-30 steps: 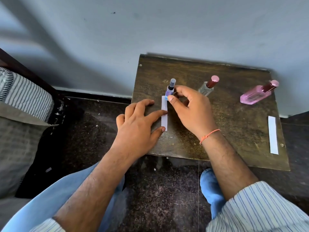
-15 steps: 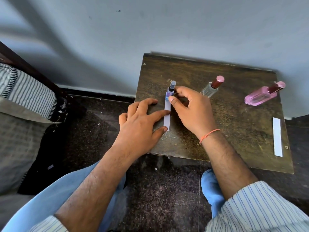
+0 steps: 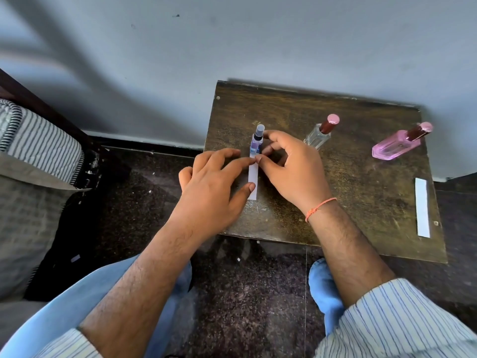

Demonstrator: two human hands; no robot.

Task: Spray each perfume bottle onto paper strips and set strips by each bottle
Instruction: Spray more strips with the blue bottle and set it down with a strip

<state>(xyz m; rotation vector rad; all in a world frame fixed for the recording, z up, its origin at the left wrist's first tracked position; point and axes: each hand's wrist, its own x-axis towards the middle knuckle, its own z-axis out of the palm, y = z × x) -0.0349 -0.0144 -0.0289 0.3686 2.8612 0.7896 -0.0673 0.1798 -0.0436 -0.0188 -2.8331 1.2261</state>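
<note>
- While you sat at the small wooden table (image 3: pixel 361 192), your left hand (image 3: pixel 209 192) lay spread and flat, its forefinger and thumb tip touching the left edge of a white paper strip (image 3: pixel 253 177).
- Your right hand (image 3: pixel 289 169) was curled; its thumb tip pressed the strip's upper end, and its forefinger arched behind the small purple bottle (image 3: pixel 257 142).
- That strip lay flat on the table, its far end at the foot of the purple bottle, which stood upright.
- A clear bottle (image 3: pixel 318 136) and a pink bottle (image 3: pixel 397 147), both capped, stood further right, well apart.
- A second strip (image 3: pixel 422 208) lay near the table's right edge, untouched.
</note>
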